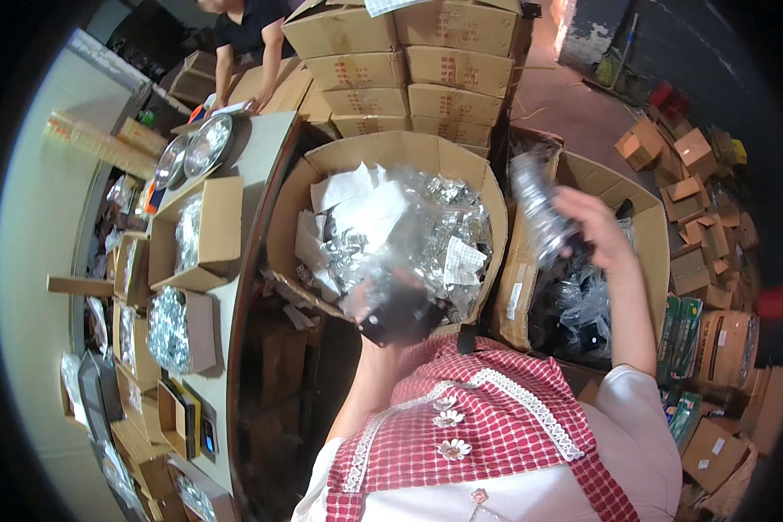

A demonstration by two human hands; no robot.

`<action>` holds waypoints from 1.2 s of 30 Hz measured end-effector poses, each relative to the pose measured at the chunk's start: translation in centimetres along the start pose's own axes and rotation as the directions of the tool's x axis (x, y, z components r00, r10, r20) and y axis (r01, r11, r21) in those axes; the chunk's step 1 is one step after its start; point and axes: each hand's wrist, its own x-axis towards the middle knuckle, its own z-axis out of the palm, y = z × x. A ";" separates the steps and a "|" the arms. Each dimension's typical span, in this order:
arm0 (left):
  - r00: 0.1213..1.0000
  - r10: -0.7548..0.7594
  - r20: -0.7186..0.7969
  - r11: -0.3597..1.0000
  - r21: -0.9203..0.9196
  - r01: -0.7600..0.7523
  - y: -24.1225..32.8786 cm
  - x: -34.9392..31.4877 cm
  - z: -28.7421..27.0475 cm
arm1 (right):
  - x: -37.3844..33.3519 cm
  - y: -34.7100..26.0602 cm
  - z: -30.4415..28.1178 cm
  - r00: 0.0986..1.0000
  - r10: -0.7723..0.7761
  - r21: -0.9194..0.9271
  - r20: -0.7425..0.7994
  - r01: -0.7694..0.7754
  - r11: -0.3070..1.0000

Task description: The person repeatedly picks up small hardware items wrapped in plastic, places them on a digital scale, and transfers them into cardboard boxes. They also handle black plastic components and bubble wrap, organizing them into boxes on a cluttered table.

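My left hand (418, 283), blurred and mostly covered, is at the near edge of a large round-sided carton (287, 217). It closes on a dark bundle in clear plastic (396, 317), whose exact kind I cannot make out. The carton holds silvery metal parts in clear bags (461, 222) and sheets of white paper (383, 209). Over the carton on the right (644, 200), my right hand (596, 226) grips a clear plastic pack of silvery and dark parts (535, 209), smeared by motion. Inside that carton lie black items in clear bags (583, 304).
Stacked cartons (452, 65) rise behind. A long table (252, 191) on the left bears round metal trays (207, 148) and open boxes of bagged parts (170, 326). Another person (252, 39) leans over the far end. Small cartons (696, 217) pile up at right.
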 end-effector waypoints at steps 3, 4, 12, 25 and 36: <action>0.976 -0.195 0.102 0.969 -0.135 0.207 1.5 -0.7 3.2 | 2.2 1.6 6.3 0.954 0.079 -0.023 0.288 -0.075 0.997; 0.973 -0.225 0.043 0.952 -0.201 0.229 2.3 -1.0 3.9 | 3.7 3.1 9.2 0.988 -0.033 -0.137 0.153 0.054 0.989; 0.945 -0.310 0.100 0.948 -0.039 0.315 16.3 2.1 1.9 | 12.0 7.3 27.5 0.876 -0.302 -0.732 0.376 0.481 0.482; 0.898 0.439 -0.020 0.893 0.118 -0.434 60.5 24.3 -0.6 | 19.9 13.5 34.3 0.983 -0.162 -0.442 -0.089 0.107 0.891; 0.822 0.391 -0.413 0.823 0.556 -0.112 70.5 36.2 -8.6 | 6.8 36.7 17.3 0.776 0.080 -0.284 -0.626 -0.322 0.903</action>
